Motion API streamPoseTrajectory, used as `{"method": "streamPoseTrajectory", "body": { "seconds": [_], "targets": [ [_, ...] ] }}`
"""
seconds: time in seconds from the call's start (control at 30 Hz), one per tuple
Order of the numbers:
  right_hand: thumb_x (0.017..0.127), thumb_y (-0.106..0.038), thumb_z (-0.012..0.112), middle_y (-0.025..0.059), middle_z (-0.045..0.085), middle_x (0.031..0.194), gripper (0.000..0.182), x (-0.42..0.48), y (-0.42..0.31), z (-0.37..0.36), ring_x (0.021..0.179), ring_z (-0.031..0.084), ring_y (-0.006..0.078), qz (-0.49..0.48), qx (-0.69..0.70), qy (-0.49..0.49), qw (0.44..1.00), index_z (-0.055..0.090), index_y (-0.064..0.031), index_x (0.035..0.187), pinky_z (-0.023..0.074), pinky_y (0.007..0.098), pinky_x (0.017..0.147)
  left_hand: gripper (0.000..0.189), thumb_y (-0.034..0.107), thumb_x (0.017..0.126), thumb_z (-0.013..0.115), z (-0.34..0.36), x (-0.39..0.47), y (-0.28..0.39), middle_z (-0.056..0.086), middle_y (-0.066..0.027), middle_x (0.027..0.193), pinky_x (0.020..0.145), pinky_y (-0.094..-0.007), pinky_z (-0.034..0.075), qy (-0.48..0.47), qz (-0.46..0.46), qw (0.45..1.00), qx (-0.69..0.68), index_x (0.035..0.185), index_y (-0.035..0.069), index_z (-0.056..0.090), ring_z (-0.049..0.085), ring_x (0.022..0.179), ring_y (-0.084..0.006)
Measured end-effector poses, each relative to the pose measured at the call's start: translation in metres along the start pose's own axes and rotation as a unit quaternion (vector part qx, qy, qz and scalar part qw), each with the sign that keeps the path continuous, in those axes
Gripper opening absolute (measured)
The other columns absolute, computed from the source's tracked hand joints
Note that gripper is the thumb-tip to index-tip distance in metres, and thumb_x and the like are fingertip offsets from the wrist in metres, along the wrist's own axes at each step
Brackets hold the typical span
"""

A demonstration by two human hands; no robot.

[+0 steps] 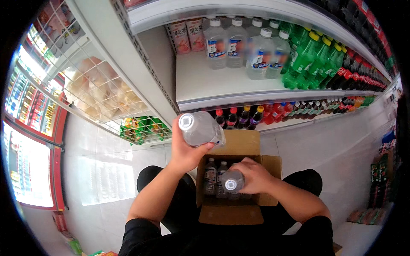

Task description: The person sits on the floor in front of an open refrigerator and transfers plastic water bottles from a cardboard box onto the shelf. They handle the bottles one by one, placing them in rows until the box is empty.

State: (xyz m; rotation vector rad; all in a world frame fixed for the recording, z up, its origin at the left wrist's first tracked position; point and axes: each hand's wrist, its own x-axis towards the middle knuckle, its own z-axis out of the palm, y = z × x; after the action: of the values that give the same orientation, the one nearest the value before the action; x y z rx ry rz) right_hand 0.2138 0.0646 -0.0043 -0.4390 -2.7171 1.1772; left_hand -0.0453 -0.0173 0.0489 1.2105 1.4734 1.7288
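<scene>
My left hand (185,153) is wrapped around a clear plastic bottle (201,128) with a white cap, held above the box's far left corner. The bottle leans with its cap toward me. Over the open cardboard box (230,214), my right hand (256,177) grips a second clear bottle (233,180), its white cap also facing up at me. Several capped bottles (210,177) lie or stand inside the box; my right hand and its bottle partly hide them. The box sits between my knees with its flaps spread.
Ahead, a white shelf (205,80) bears similar white-capped bottles (217,44), pink cartons (195,35) and green bottles (304,57). Dark and red drink bottles (245,116) line the lower shelf. A wire rack (96,105) stands at left, beyond it a red-framed drinks fridge (59,176).
</scene>
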Motion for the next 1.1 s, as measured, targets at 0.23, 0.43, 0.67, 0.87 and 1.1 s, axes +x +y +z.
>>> {"method": "streamPoseTrajectory", "body": {
  "seconds": [0.23,0.43,0.67,0.87,1.1],
  "targets": [
    [0.061,-0.021,0.088,0.0107,0.07,0.103,0.059,-0.008,0.007,-0.025,0.107,0.065,0.0339,0.056,-0.148,0.138,0.978,0.063,-0.0097,0.114,0.055,0.0436,0.09,0.077,-0.006,0.076,0.081,0.004,0.029,0.0,0.051,-0.0222,0.142,0.117,-0.0545,0.035,-0.016,0.284,0.953,0.101,0.133,0.009,0.031,0.045,0.142,-0.0415],
    [0.059,-0.019,0.085,0.0105,0.071,0.101,0.057,-0.006,0.003,-0.029,0.103,0.066,0.0329,0.017,-0.149,0.18,0.972,0.063,-0.0101,0.111,0.0554,0.0426,0.086,0.078,-0.005,0.075,0.082,0.014,0.068,-0.004,0.048,-0.0231,0.148,0.12,-0.0543,0.03,0.031,0.341,0.923,0.174,0.136,0.011,0.035,0.04,0.146,-0.0423],
    [0.057,-0.015,0.083,0.0096,0.07,0.096,0.057,-0.009,-0.001,-0.029,0.099,0.066,0.0318,-0.001,-0.14,0.155,0.978,0.062,-0.0101,0.11,0.0562,0.043,0.08,0.08,-0.003,0.069,0.089,0.048,0.124,0.023,0.059,-0.0103,0.126,0.105,-0.0368,0.046,0.086,0.182,0.956,0.212,0.134,0.005,0.043,0.058,0.119,-0.0221],
    [0.058,-0.017,0.083,0.0111,0.069,0.097,0.058,-0.011,-0.001,-0.033,0.102,0.064,0.0327,-0.005,-0.141,0.13,0.981,0.06,-0.0086,0.11,0.0565,0.0447,0.08,0.075,-0.002,0.075,0.087,0.076,0.17,0.01,0.061,-0.0129,0.128,0.104,-0.0372,0.048,-0.006,0.147,0.979,0.14,0.136,0.001,0.044,0.06,0.118,-0.0225],
    [0.061,-0.021,0.083,0.0131,0.068,0.101,0.057,-0.015,-0.003,-0.039,0.106,0.063,0.0348,-0.012,-0.148,0.123,0.981,0.058,-0.0067,0.11,0.0567,0.0461,0.082,0.07,0.007,0.077,0.087,0.086,0.218,-0.007,0.067,-0.0154,0.118,0.098,-0.0364,0.051,-0.014,0.14,0.966,0.218,0.137,-0.001,0.05,0.065,0.113,-0.0238]
  ]
}}
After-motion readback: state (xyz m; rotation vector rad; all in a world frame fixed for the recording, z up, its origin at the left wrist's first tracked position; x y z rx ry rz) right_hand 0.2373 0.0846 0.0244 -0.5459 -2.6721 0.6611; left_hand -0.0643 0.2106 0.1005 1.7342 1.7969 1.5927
